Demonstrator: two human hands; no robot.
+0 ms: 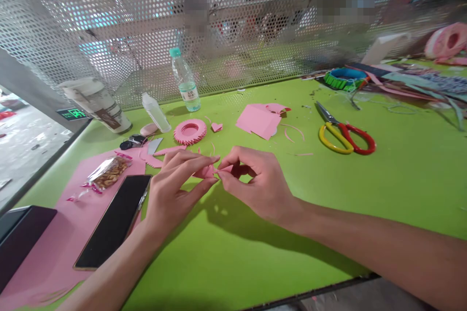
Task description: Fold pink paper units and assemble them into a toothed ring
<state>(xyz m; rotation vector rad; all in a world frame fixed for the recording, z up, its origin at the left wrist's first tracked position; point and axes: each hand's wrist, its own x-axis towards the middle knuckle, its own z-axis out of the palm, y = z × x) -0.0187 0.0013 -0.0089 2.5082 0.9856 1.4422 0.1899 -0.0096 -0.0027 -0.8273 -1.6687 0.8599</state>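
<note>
While the left hand [178, 184] and the right hand [259, 184] meet near the middle of the frame, their fingertips pinch a small folded piece of pink paper [207, 171] from either side. Both hands are curled nearly closed on it, holding it just above the lime-green worktop [277, 257]. Just beside the left wrist, a black smartphone [113, 221] lies on a flat pink paper sheet [54, 257], which also carries a clear plastic packet of brown snacks [108, 172]. A dark flat case [22, 238] sits at the lower left edge of the frame. Farther up, near the centre, lie a round pink paper ring with a scalloped edge [189, 131] and a small pink paper heart [216, 127], with a folded, cut pink paper piece [259, 120] to their right. Scissors with red and yellow handles [345, 136] rest at the right. Beyond them, toward the upper right, are a green and blue paper ring [345, 79] and a heap of coloured paper strips [419, 82]. Along the far edge at the upper left stand a clear plastic water bottle with a teal cap [186, 80], a small white plastic bottle [156, 112] and a paper cup [95, 104], all before a perforated metal screen [109, 9].
</note>
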